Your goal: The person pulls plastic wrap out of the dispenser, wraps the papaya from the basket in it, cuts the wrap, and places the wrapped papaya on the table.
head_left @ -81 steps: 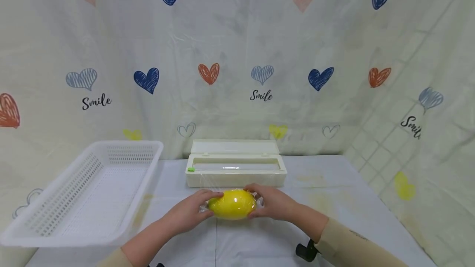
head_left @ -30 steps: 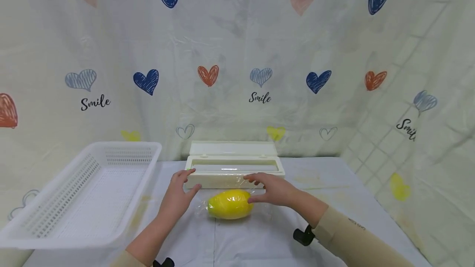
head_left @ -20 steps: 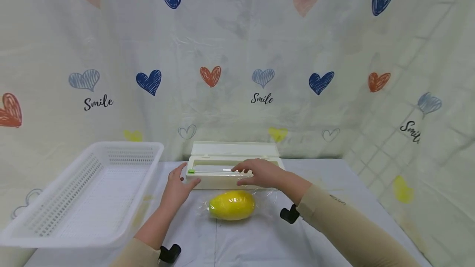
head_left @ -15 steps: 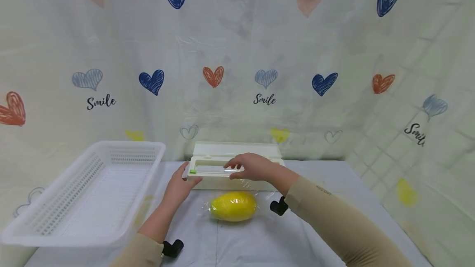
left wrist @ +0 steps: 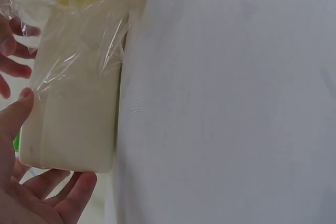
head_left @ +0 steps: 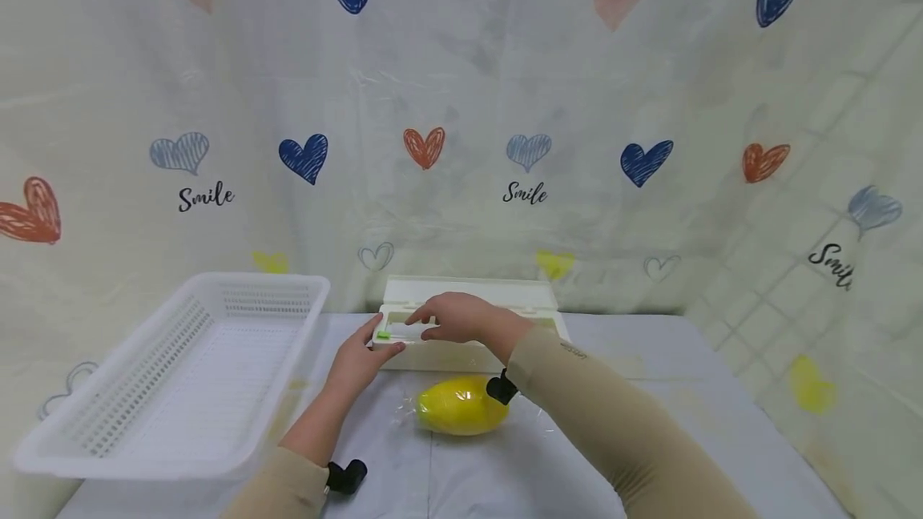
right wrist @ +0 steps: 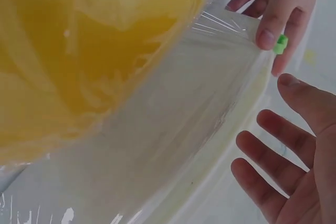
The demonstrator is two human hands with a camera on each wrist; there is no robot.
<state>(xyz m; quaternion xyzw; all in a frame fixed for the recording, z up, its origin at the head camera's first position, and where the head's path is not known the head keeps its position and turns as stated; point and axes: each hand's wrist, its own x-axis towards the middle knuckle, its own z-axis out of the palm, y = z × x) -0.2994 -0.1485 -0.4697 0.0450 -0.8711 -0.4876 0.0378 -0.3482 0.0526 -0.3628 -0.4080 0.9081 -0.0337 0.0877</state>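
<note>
A cream cling film dispenser (head_left: 447,356) stands with its lid raised at the table's back. My left hand (head_left: 360,360) holds its left end, the thumb at the front top edge and fingers around the end, beside a green slider (head_left: 384,335). My right hand (head_left: 461,317) hovers over the dispenser near that slider; in the right wrist view its fingers (right wrist: 273,156) are spread and hold nothing. Before the dispenser lies a yellow oval fruit-like object (head_left: 454,411) wrapped in clear film (left wrist: 105,45), which runs to the dispenser. My right wrist camera partly hides the yellow object.
A white perforated plastic basket (head_left: 288,379) sits on the left of the table. White cloth (head_left: 620,415) covers the table. A curtain (head_left: 461,46) with printed hearts hangs behind and on the right side.
My hands have left the wrapped yellow object. The left hand has moved to the dispenser's left end and now holds it. The right hand has moved up and leftward over the dispenser.
</note>
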